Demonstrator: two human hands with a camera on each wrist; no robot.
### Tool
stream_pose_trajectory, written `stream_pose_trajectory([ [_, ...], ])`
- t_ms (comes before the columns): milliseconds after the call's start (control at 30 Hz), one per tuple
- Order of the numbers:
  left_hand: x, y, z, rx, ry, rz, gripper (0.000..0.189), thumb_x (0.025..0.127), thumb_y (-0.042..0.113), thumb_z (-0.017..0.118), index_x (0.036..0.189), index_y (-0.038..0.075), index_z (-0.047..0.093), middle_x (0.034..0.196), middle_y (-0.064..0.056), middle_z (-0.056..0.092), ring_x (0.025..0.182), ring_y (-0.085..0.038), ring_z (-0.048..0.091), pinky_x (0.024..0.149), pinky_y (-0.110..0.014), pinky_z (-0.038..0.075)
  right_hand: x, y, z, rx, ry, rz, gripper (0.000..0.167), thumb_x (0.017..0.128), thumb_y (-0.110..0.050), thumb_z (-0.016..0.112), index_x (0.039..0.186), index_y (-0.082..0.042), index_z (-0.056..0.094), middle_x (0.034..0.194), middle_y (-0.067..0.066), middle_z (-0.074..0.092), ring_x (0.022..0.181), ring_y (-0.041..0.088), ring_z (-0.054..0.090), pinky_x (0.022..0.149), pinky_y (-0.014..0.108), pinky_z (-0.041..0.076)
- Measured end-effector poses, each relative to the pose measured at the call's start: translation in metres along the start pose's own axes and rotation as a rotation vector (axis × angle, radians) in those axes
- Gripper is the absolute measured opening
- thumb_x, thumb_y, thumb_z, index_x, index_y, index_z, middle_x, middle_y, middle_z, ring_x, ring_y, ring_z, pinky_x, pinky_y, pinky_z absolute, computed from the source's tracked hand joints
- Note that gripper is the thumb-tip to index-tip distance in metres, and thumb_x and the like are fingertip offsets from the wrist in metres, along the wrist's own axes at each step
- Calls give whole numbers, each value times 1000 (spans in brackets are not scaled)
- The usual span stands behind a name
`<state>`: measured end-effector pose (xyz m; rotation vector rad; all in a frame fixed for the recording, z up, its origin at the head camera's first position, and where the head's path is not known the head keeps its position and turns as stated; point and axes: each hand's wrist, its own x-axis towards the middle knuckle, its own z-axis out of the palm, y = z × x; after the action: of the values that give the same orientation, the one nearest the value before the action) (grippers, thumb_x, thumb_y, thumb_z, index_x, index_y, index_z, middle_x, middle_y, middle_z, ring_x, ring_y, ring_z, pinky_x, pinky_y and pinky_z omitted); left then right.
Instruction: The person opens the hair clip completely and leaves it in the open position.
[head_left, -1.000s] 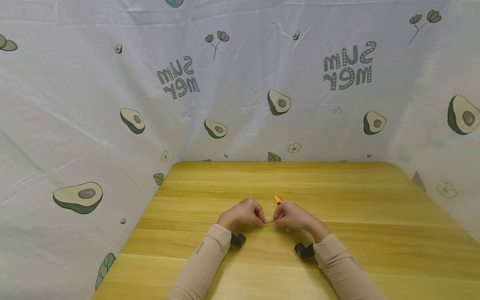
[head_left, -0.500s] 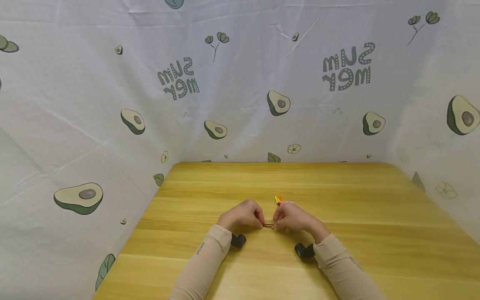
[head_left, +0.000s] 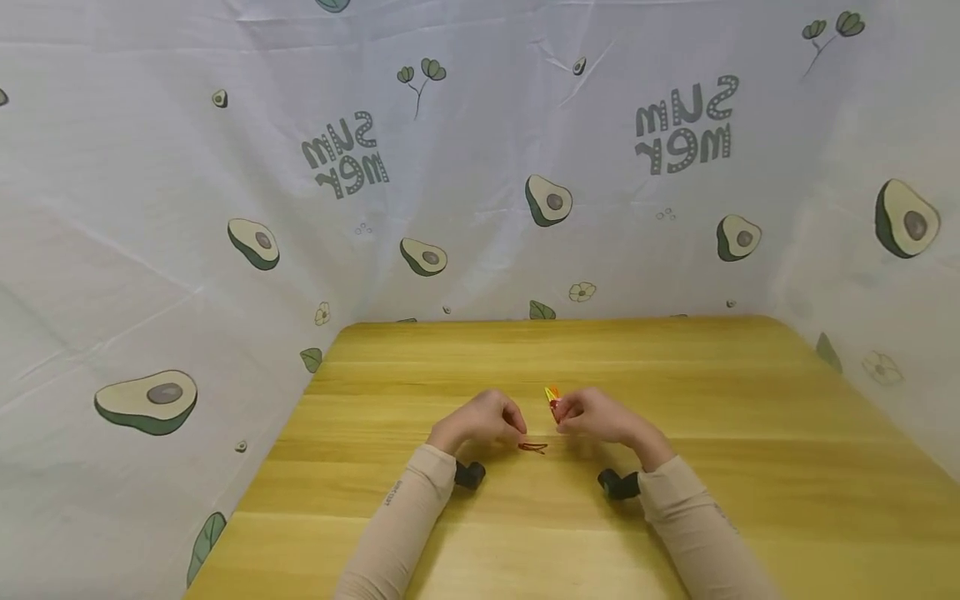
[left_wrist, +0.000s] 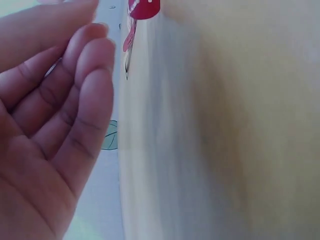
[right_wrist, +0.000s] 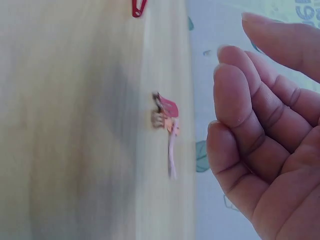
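A slim red hair clip [head_left: 532,447] lies on the table just under the fingertips of my left hand [head_left: 486,418]. In the left wrist view its rounded red end, with white marks, stands apart from the bent fingers, and a narrow gap shows between thumb and forefinger. My right hand [head_left: 598,414] hovers beside a small bunch of hair clips [head_left: 552,402], yellow, orange and red, partly behind its fingertips. In the right wrist view the thumb is parted from loosely curled fingers with nothing between them. A pink clip [right_wrist: 170,106] and a pale one [right_wrist: 172,152] show beyond.
The wooden table [head_left: 420,358] reaches back to a white curtain [head_left: 480,150] printed with avocados. Black wrist cameras [head_left: 619,483] hang under both forearms, which wear beige sleeves [head_left: 397,517].
Both hands were pinching the red clip's ends, low over the table. Now my right hand has let go and moved right and away, toward the bunch; the left fingers have loosened beside the clip.
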<state>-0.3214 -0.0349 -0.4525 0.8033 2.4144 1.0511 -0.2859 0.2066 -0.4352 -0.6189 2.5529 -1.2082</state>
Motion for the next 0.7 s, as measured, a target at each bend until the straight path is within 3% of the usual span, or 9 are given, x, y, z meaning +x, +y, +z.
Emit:
stream_pose_trajectory([
  [133,6,0,-4,-5,4,3,5,87,14,79,88,9,77,83,5,72,76,-7,61,70,-23,51,-3,0,-4,63,24,21,21,92,-4,68,105,12,63,92,11,66,82,16,61,75,35,54],
  [300,22,3,-12,-10,14,35,5,88,13,77,90,9,78,87,3,74,79,-8,65,74,-24,52,-3,6,-8,68,46,43,18,93,-2,66,105,12,63,91,13,65,82,19,62,75,36,54],
  [500,44,10,-17,32,15,37,6,88,15,78,90,10,78,87,3,74,79,-8,64,74,-24,52,3,20,-17,-2,73,47,16,91,0,64,103,10,64,88,12,65,79,16,57,71,29,48],
  [700,63,19,-16,30,11,25,5,89,17,76,89,12,77,89,4,73,81,-8,64,77,-24,52,10,31,-25,-37,104,72,14,92,1,62,102,10,65,90,14,66,82,18,58,73,29,48],
])
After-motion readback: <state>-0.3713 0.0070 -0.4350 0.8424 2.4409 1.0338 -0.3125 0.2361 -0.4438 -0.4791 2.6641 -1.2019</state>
